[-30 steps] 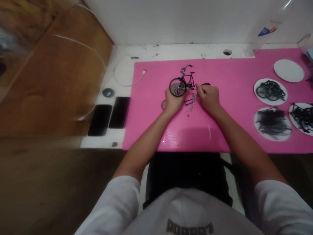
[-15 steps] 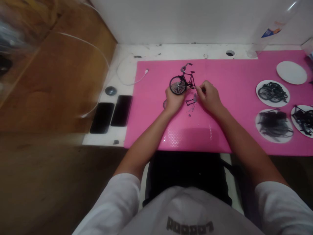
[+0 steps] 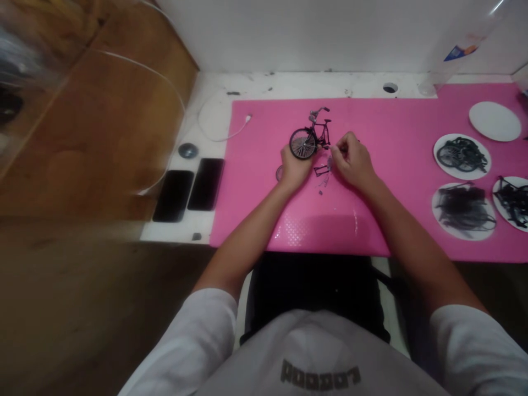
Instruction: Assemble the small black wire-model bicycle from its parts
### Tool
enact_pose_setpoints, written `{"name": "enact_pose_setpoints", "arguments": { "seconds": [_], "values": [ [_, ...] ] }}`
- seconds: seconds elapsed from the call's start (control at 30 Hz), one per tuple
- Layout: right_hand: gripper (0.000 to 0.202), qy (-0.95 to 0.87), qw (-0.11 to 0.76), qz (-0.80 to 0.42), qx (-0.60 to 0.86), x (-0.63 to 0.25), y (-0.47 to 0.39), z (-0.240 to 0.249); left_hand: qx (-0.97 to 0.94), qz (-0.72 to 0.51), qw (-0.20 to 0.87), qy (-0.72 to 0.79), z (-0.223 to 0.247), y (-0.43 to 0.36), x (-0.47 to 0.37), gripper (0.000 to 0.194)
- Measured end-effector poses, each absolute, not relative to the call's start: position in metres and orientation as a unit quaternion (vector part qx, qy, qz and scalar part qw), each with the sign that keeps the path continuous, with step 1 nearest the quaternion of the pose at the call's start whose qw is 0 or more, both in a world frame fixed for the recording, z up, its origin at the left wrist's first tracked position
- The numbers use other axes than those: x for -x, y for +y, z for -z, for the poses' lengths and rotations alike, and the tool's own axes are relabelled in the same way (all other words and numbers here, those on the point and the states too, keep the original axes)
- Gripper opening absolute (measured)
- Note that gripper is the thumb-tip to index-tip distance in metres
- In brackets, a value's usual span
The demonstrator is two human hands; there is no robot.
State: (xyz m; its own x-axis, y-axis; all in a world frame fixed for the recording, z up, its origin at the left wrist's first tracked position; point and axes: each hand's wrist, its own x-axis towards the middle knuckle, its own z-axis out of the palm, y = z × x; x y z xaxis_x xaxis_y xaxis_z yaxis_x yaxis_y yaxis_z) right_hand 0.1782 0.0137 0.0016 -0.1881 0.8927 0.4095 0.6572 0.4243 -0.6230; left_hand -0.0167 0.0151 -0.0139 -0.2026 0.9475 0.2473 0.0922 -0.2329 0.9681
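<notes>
A small black model bicycle (image 3: 322,127) with one spoked front wheel is held upright over the pink mat, its handlebar and saddle on top. My left hand (image 3: 293,171) is closed round its lower part, mostly behind the wheel. Just right of the frame's rear end, my right hand (image 3: 351,158) is closed in a pinch; whatever its fingers hold is too small to make out. Below the bicycle lie a little dark frame-shaped part (image 3: 320,171) and a few tiny grey pieces (image 3: 320,192). Another spoked wheel (image 3: 279,173) shows partly from behind my left hand.
On the pink mat (image 3: 404,165), white plates at the right hold dark bicycle parts (image 3: 462,154); one plate (image 3: 495,121) is bare. Two phones (image 3: 206,184), a round dark object (image 3: 188,150) and a white cable (image 3: 231,137) lie left. A clear bottle (image 3: 466,52) stands behind.
The whole view has shifted slightly. Both hands stay at the bicycle in nearly the same pose, with the bicycle a touch further right in the picture.
</notes>
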Motion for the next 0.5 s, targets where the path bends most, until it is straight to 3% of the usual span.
{"name": "enact_pose_setpoints", "arguments": {
  "seconds": [0.23, 0.5],
  "values": [
    [0.049, -0.764, 0.366, -0.171, 0.504, -0.1773, 0.0153, 0.0022, -0.519, -0.594, 0.36, 0.498, 0.0184, 0.0193, 0.0202, 0.034],
    [0.061, -0.759, 0.362, -0.121, 0.527, -0.1746, 0.0149, 0.0038, -0.516, -0.596, 0.368, 0.493, 0.0146, 0.0131, 0.0167, 0.037]
  ]
}}
